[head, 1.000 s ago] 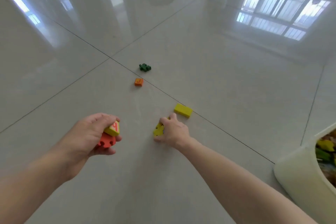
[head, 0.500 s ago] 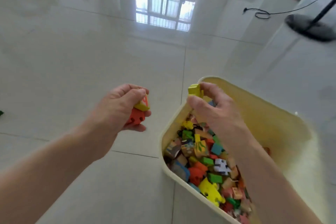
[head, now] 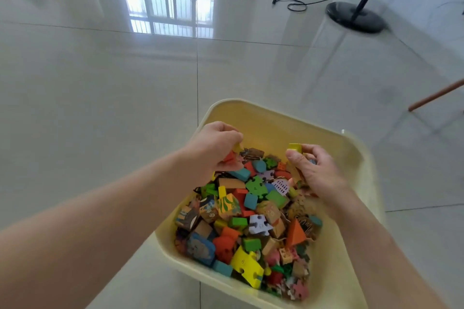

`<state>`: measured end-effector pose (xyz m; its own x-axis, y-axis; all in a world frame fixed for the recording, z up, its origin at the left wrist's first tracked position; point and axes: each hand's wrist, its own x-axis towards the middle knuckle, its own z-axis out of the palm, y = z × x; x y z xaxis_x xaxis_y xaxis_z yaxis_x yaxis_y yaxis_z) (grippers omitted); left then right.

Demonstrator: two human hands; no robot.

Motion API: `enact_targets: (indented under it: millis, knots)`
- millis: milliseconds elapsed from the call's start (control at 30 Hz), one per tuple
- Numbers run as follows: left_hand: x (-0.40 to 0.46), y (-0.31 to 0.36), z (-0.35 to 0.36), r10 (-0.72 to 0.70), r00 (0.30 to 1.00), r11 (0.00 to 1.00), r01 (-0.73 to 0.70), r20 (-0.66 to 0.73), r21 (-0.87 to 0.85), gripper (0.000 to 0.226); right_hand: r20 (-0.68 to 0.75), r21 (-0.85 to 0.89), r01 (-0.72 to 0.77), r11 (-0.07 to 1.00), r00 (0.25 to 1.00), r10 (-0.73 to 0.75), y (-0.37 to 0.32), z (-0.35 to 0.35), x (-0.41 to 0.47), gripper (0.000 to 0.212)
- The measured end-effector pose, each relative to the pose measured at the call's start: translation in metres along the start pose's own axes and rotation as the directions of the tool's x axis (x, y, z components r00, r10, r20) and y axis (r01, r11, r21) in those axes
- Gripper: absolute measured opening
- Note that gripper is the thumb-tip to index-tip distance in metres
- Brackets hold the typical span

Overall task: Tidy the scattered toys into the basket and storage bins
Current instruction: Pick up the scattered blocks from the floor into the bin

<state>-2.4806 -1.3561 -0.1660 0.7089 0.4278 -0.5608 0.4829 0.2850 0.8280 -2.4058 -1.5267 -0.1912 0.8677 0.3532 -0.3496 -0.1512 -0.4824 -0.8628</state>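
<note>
Yellow wooden block point(head: 295, 147) pinched in my right hand point(head: 313, 170), red and yellow pieces point(head: 232, 154) gripped in my left hand point(head: 216, 148); both hover directly above the cream plastic bin point(head: 351, 158), heaped toys straight below, so letting go should do.

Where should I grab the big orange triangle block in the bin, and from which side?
Take the orange triangle block by its two sloping sides, near the wider base, coming straight down from above. It stands tip-up on the pile in the bin, so the slopes are exposed while neighbouring blocks crowd its base. A pinch at the narrow tip would probably slip.
</note>
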Motion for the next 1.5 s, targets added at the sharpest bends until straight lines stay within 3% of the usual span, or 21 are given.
enact_targets:
  millis: [200, 433, 567, 667, 800, 900, 1000, 1100, 1167, 1300, 1400, 1500]
  knots:
    - [0.013, 0.001, -0.008, -0.007, 0.993, 0.999, 0.002, 0.114, 0.039, 0.04, -0.034, -0.176, -0.035, 0.984, 0.999, 0.029, 0.004, 0.007, -0.002, 0.065]
    - [0.008, 0.016, -0.074, 0.135, 0.962, 0.936, -0.202, 0.237, 0.288, 0.038, -0.022, -0.191, 0.059, 0.98, 0.998, -0.065, -0.017, 0.052, -0.021, 0.047]
    - [-0.008, 0.02, -0.157, 0.199, 0.964, 0.884, -0.255, 0.179, 0.391, 0.031, -0.068, -0.248, 0.234, 0.94, 0.964, -0.258, -0.055, 0.107, -0.041, 0.033]
    - [-0.027, 0.009, -0.238, 0.22, 0.972, 0.872, -0.234, 0.083, 0.43, 0.025, 0.01, -0.304, 0.393, 0.868, 0.912, -0.41, -0.089, 0.167, -0.058, 0.026]
    - [-0.051, -0.017, -0.348, 0.276, 0.953, 0.891, -0.205, -0.124, 0.406, 0.022, 0.307, -0.418, 0.567, 0.71, 0.823, -0.477, -0.124, 0.257, -0.083, 0.025]
    - [-0.073, -0.065, -0.446, 0.271, 0.87, 0.933, -0.131, -0.412, 0.336, 0.024, 0.624, -0.457, 0.704, 0.544, 0.689, -0.367, -0.135, 0.342, -0.103, 0.024]
    - [-0.097, -0.126, -0.52, 0.128, 0.73, 0.977, 0.024, -0.672, 0.213, 0.027, 0.784, -0.42, 0.786, 0.454, 0.566, -0.254, -0.132, 0.417, -0.122, 0.027]
    - [-0.121, -0.183, -0.561, 0.04, 0.653, 0.97, 0.158, -0.757, 0.187, 0.027, 0.834, -0.365, 0.816, 0.449, 0.501, -0.231, -0.119, 0.484, -0.142, 0.03]
    - [-0.121, -0.208, -0.566, 0.065, 0.67, 0.945, 0.196, -0.739, 0.261, 0.027, 0.843, -0.344, 0.808, 0.478, 0.49, -0.222, -0.105, 0.513, -0.149, 0.03]
    - [-0.105, -0.233, -0.548, 0.164, 0.812, 0.805, 0.218, -0.56, 0.552, 0.035, 0.85, -0.365, 0.754, 0.546, 0.509, -0.135, -0.079, 0.544, -0.15, 0.031]
    - [-0.085, -0.246, -0.533, 0.221, 0.892, 0.614, 0.186, -0.393, 0.767, 0.048, 0.821, -0.391, 0.715, 0.58, 0.556, -0.132, -0.071, 0.55, -0.143, 0.031]
    - [-0.076, -0.257, -0.522, 0.198, 0.91, 0.375, 0.273, -0.364, 0.886, 0.042, 0.801, -0.391, 0.688, 0.612, 0.581, -0.141, -0.066, 0.55, -0.137, 0.029]
